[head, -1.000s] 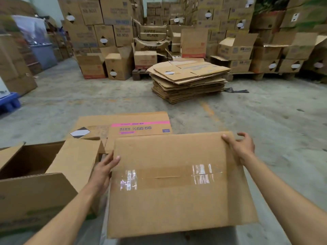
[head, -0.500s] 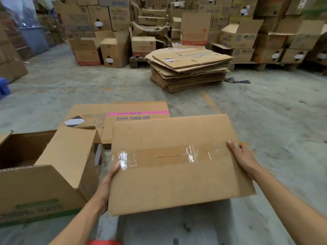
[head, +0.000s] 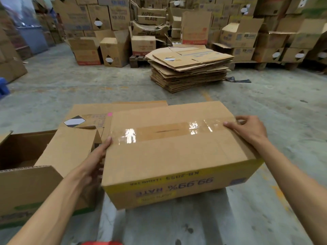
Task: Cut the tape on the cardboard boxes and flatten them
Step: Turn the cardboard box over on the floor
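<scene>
A sealed brown cardboard box with a yellow printed band along its near side (head: 177, 151) sits at the centre of the view, held just above or on the grey concrete floor (head: 265, 106); which of the two I cannot tell. Its top seam is still closed by a strip of glossy clear packing tape (head: 169, 130) running from nine o'clock to three o'clock, so for this box the cutting is not yet done and the flattening is left as well.

The left hand (head: 96, 160) presses flat against the box's nine o'clock end, fingers extended upward along the wall, its grip open and bracing, not clasping. The right hand (head: 247, 129) lies at the three o'clock end of the top, fingers curled over the far corner edge where the tape ends, a loose hold on the box. No knife or cutter shows in either hand.

At about one o'clock, well apart, a tall pile of flattened brown cardboard sheets (head: 190, 68) rests on the floor, which suggests a good share of the work is finished. Just behind the held box, at eleven o'clock, another flattened carton with a black-and-white diamond label (head: 85, 119) lies on the floor.

At nine o'clock an open brown carton with raised flaps (head: 35, 165) stands touching or just beside the left arm; the visible part of its inside looks empty. Along the far wall, from ten to two o'clock, many stacked brown cartons (head: 113, 48) wait, some open, their contents hidden.
</scene>
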